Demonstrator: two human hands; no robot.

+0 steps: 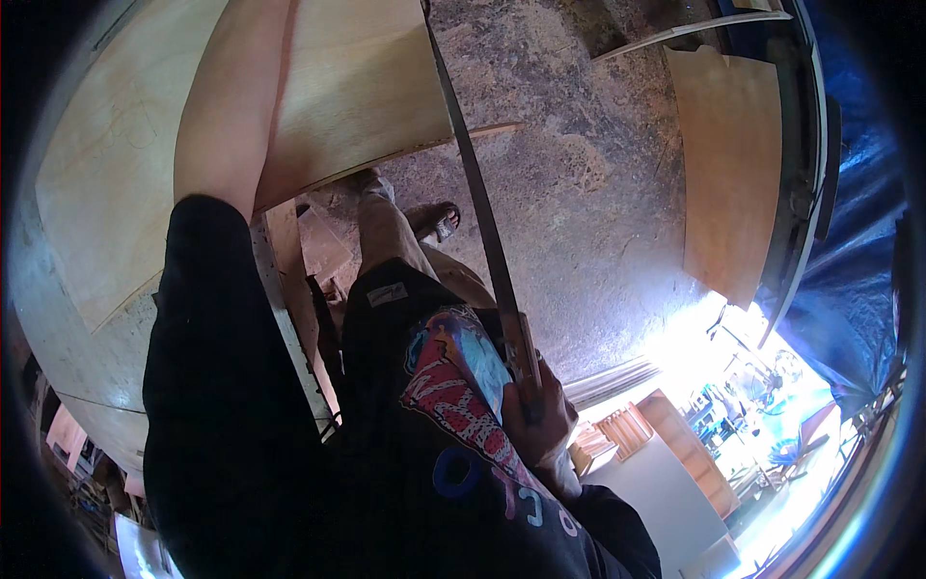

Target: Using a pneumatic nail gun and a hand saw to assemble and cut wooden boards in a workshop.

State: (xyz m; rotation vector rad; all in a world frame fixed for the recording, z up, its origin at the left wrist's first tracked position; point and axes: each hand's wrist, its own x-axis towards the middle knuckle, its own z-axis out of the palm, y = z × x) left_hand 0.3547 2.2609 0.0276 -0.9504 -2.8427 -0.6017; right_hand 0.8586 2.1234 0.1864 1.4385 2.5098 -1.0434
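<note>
My right hand [542,417] is closed around the handle of a handsaw [479,193], low in front of my right side. Its long, dark blade runs up and slightly left, passing along the right edge of a pale plywood sheet [362,82]. I cannot tell whether the teeth are in the wood. My left arm [227,116] reaches forward over the plywood, and the hand itself lies beyond the upper edge of the picture.
A wooden strip [492,129] sticks out under the plywood's near edge. The plywood lies on a pale worktable [58,289]. On the right, a brown board [728,174] stands near a blue tarp [849,289]. The concrete floor [579,241] is dusty, and my sandalled foot [446,222] rests on it.
</note>
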